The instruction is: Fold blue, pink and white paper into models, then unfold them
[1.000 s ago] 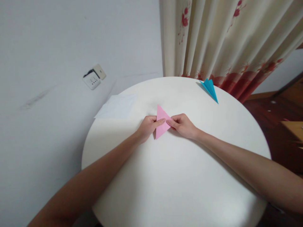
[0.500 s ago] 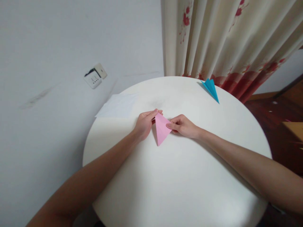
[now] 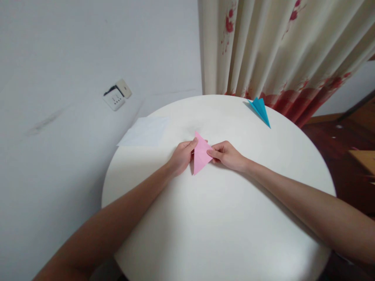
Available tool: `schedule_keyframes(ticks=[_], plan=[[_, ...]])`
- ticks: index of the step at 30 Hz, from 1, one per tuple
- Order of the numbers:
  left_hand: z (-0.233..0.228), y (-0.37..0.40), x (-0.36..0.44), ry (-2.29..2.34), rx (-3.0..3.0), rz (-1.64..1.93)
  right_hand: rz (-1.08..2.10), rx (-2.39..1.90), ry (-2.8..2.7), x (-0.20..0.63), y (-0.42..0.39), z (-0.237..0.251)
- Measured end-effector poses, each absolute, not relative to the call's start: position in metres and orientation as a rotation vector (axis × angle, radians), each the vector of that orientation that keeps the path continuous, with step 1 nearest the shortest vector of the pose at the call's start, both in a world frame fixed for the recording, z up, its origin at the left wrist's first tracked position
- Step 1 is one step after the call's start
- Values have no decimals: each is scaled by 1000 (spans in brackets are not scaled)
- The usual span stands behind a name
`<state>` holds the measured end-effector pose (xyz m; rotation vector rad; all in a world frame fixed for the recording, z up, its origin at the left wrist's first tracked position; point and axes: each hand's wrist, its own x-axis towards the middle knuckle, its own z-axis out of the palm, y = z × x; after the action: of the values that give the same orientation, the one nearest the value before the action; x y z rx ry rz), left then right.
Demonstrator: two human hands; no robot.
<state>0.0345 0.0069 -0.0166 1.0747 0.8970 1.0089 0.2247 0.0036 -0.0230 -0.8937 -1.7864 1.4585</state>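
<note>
Two bare hands met over a pink paper folded into a triangle, near the middle of a round white table. Only the head view showed it, looking down from above.

From the left, the left hand reached in. Its fingers were curled and its thumb lay along the triangle's left edge, pinching that side. From the right, the right hand pinched the triangle's right corner between thumb and forefinger, its other fingers tucked under. One point of the paper aimed at the far side of the table and another at the near side. Whether the paper lay flat or was lifted slightly could not be told.

Far and to the right, close to the table's rim, lay a blue paper folded to a sharp point. On the far left, a white sheet hung partly over the rim. Behind the table rose a grey wall with a socket, and to the right a cream curtain with red flowers.

To fold well here, the corners should probably be lined up exactly and held steady with one hand before any crease is pressed flat against the table.
</note>
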Motion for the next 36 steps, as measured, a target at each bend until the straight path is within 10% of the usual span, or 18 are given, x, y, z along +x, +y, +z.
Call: schedule_keyframes(ticks=[36], plan=[[-19, 9, 31, 935, 1103, 1104, 1396, -898, -1811, 225, 7, -23]])
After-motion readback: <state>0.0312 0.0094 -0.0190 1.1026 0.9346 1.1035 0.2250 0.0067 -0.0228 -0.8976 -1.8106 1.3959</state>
